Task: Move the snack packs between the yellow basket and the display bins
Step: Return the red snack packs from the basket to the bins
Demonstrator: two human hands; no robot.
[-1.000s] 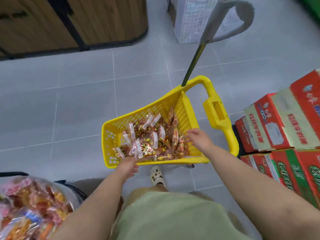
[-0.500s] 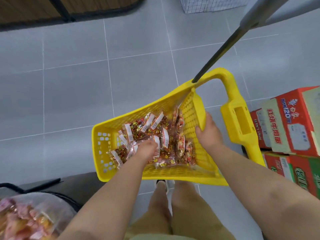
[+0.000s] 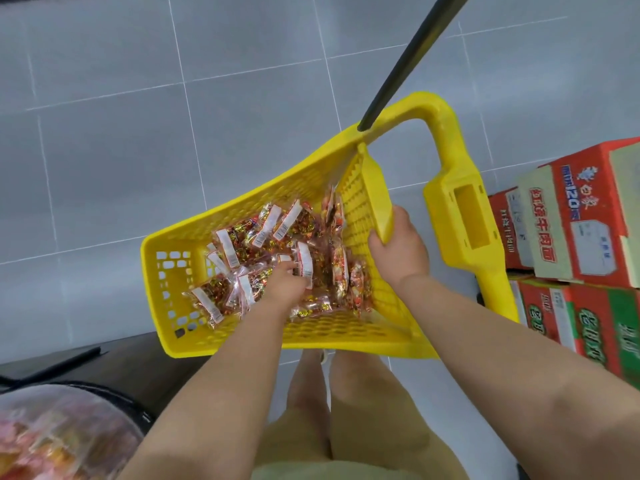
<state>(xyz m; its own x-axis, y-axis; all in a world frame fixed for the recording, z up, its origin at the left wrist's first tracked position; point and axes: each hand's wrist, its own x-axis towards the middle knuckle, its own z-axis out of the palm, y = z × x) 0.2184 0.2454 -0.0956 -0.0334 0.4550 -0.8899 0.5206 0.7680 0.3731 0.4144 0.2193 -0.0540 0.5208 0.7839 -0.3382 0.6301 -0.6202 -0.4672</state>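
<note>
Two hands: right hand (image 3: 398, 252) clamped on yellow basket (image 3: 346, 337) wall; left hand (image 3: 287, 284) atop snack packs (image 3: 239, 244), nearer, grip unclear.

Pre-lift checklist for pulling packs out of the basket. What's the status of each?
1. Right hand grips the right wall of the yellow basket to steady it: ok.
2. Left hand is down among the snack packs: ok.
3. Left hand has a firm hold on a pack: cannot tell, its fingertips are buried in the wrappers.
4. Packs are there to move: ok, many lie in the basket.
5. Lift path: the black pole rises from the far corner, away from the left hand: ok.
6. Room in the display bin at lower left: cannot tell, it is only partly in view.
</note>
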